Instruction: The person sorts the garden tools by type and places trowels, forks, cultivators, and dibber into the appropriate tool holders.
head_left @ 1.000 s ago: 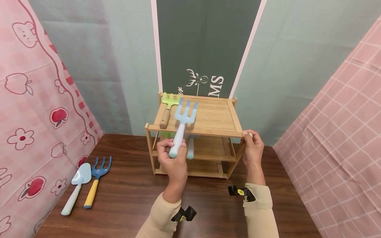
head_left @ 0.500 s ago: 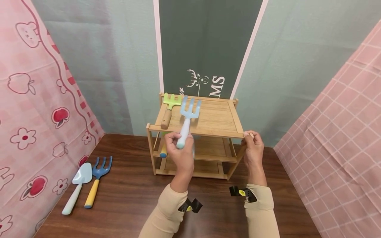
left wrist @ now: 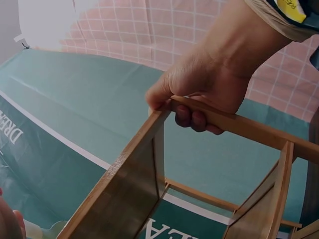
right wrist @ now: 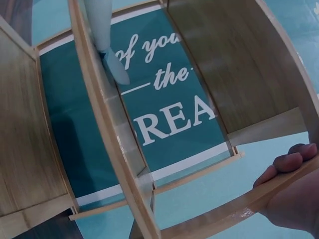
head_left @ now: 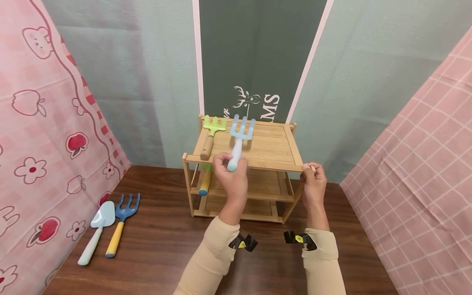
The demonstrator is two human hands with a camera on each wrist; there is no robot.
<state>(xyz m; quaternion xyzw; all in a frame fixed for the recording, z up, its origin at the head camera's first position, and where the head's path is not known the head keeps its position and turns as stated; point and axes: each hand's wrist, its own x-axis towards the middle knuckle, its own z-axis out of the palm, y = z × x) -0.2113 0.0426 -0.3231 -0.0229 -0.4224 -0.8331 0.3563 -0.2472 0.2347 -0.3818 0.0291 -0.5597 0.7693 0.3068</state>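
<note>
My left hand (head_left: 234,180) pinches the white handle of a light-blue hand fork (head_left: 241,131), held over the top shelf of a wooden rack (head_left: 273,143) with its tines pointing to the back. My right hand (head_left: 314,184) grips the rack's front right corner; the left wrist view also shows this right hand (left wrist: 204,84) with its fingers curled round the post. Left of the fork, a green hand rake (head_left: 214,124) with a wooden handle lies on the top shelf. A pale-blue tool (right wrist: 99,30) lies on a lower shelf in the right wrist view.
On the middle shelf, a yellow handle (head_left: 205,184) with a blue end juts forward. A pale-blue trowel (head_left: 97,225) and a blue fork (head_left: 123,217) with a yellow handle lie on the brown table (head_left: 155,254) at left. Curtains (head_left: 413,164) enclose the table.
My left hand has carried the light-blue fork right and farther back over the top shelf, away from the green rake. The right hand stays on the rack's corner.
</note>
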